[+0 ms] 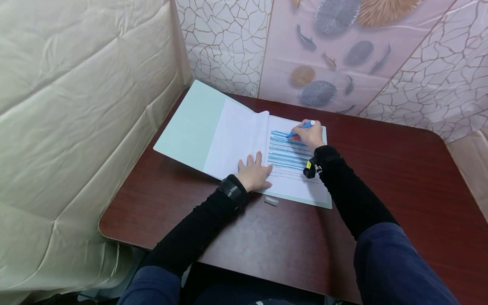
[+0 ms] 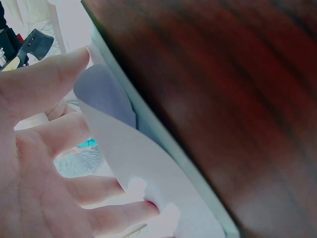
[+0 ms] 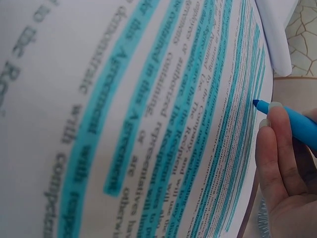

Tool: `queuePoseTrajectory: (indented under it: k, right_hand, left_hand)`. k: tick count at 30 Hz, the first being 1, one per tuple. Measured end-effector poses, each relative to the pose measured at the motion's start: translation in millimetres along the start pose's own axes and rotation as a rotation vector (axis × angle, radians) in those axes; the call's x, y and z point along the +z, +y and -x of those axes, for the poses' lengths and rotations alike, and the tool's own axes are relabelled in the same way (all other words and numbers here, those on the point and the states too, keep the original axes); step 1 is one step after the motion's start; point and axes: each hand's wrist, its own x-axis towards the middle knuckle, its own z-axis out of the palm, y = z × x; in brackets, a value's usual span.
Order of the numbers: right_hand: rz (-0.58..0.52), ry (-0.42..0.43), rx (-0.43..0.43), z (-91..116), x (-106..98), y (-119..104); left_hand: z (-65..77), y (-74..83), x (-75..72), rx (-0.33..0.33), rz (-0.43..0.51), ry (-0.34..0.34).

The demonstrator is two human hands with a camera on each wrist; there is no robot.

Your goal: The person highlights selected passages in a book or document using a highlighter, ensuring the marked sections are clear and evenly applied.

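Observation:
My right hand (image 1: pixel 310 136) pinches a blue highlighter (image 3: pixel 299 121) between thumb and fingers. Its dark tip is at the upper lines of a printed page (image 1: pixel 286 181); whether it touches cannot be told. Many text lines carry blue marks, while some lower ones are plain. The page lies in an open pale green folder (image 1: pixel 189 127), with turned-over white sheets (image 1: pixel 232 137) to its left. My left hand (image 1: pixel 254 174) rests with spread fingers near the fold, by the folder's lower edge. In the left wrist view, a curled paper edge (image 2: pixel 129 144) stands beside its fingers.
A small grey translucent piece (image 1: pixel 271 201) lies on the brown table (image 1: pixel 396 182), just below the folder. Behind the table hangs a patterned covering (image 1: pixel 225 46). A cream padded covering (image 1: pixel 76 127) stands along the left side.

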Motion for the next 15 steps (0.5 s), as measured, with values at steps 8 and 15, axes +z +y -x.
queuePoseTrajectory:
  k: [8,15]
  right_hand:
    - [-0.009,-0.007,-0.005,1.1,-2.0,1.0]
    - [0.005,0.005,-0.024,1.1,-2.7,0.2]
  left_hand:
    - [0.1,0.6,-0.2,-0.001,-0.003,-0.003]
    - [-1.3,0.5,0.0,-0.008,-0.009,-0.004]
